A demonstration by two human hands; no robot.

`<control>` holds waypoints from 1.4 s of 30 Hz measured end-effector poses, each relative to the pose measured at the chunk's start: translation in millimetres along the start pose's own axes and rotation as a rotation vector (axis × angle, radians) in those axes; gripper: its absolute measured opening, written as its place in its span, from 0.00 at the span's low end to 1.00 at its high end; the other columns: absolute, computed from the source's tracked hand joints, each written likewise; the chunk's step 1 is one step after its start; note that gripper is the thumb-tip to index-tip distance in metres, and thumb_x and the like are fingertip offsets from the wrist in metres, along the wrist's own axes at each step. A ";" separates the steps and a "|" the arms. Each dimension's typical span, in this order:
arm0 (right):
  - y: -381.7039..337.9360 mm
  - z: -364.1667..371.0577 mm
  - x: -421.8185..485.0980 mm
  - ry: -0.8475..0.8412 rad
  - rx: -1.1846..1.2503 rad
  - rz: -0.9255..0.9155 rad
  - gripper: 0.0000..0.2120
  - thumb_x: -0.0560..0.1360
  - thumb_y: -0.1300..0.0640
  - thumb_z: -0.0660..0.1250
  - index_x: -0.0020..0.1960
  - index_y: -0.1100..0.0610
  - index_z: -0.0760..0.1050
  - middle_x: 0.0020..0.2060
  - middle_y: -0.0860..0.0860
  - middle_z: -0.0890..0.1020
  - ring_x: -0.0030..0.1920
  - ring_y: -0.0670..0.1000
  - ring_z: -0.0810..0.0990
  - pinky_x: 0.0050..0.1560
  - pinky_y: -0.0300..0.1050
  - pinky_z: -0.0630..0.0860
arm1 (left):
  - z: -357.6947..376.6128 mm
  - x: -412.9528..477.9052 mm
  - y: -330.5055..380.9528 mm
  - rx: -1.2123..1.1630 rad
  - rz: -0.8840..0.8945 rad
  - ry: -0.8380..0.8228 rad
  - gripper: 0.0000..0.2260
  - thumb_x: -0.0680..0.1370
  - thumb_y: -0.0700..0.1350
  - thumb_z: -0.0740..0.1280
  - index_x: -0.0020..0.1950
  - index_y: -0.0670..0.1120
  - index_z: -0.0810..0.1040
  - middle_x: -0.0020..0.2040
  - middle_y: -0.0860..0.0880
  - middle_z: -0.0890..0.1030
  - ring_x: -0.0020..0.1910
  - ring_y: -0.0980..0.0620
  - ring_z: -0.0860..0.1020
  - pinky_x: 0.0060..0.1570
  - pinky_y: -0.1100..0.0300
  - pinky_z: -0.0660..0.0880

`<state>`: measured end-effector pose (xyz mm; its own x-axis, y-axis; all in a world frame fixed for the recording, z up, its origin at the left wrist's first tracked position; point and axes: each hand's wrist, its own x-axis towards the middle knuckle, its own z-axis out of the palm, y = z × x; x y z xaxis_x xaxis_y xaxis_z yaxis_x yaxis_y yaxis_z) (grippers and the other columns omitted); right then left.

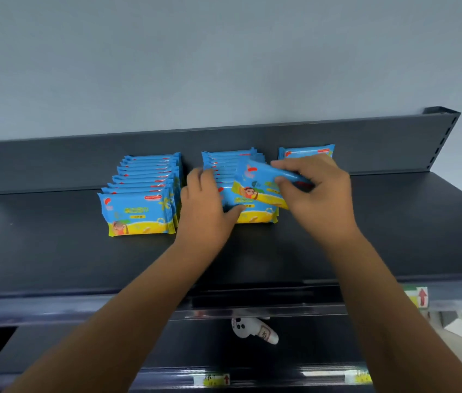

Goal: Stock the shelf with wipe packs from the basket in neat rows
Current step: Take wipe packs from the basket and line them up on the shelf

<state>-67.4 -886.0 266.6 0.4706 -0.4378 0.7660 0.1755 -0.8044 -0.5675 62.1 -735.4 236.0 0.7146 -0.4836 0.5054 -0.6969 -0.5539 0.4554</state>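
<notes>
1. Pack [264, 180] first: I hold it in my right hand [315, 191]. My fingers [286, 165] curl over its top edge and my thumb pushes from the front, so it is pinched tight at its right end.
2. Its long side is tipped. It runs from about 10 o'clock down to 4 o'clock. The packs on the shelf [54, 251] all run flat, from 9 o'clock to 3 o'clock. So I think it needs a small turn to match.
3. It hangs over the front of the middle row [252, 217], up in the air, to the 9 o'clock side of my right palm.
4. My left hand [204, 205] is at the 9 o'clock side of that row. Its fingers are straight along the row's side, and the thumb lies flat on the front pack. It holds nothing; it only presses.
5. My right hand is the nearer one for the drop. I think the left one keeps the row from falling over.
6. Now I count. I see three rows. The left row [139, 211] has about ten packs; the far ones are too squashed to be sure. The middle row has several, but my hands hide some.
7. At 1 o'clock one lone pack [306, 151] stands by the back wall [54, 163].
8. I cannot see the basket.
</notes>
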 end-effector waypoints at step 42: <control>-173.9 182.5 -104.5 -0.524 -0.208 -0.227 0.28 0.84 0.41 0.55 0.79 0.54 0.65 0.78 0.50 0.69 0.80 0.51 0.62 0.78 0.53 0.61 | -156.0 -142.1 -136.9 0.444 -0.218 0.139 0.30 0.81 0.57 0.52 0.82 0.46 0.60 0.82 0.46 0.61 0.82 0.44 0.53 0.79 0.41 0.52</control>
<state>10.8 -627.1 230.2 0.8136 -0.0323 0.5805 0.1741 -0.9391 -0.2962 46.6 -485.2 216.2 0.8047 -0.2470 0.5398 -0.4187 -0.8808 0.2212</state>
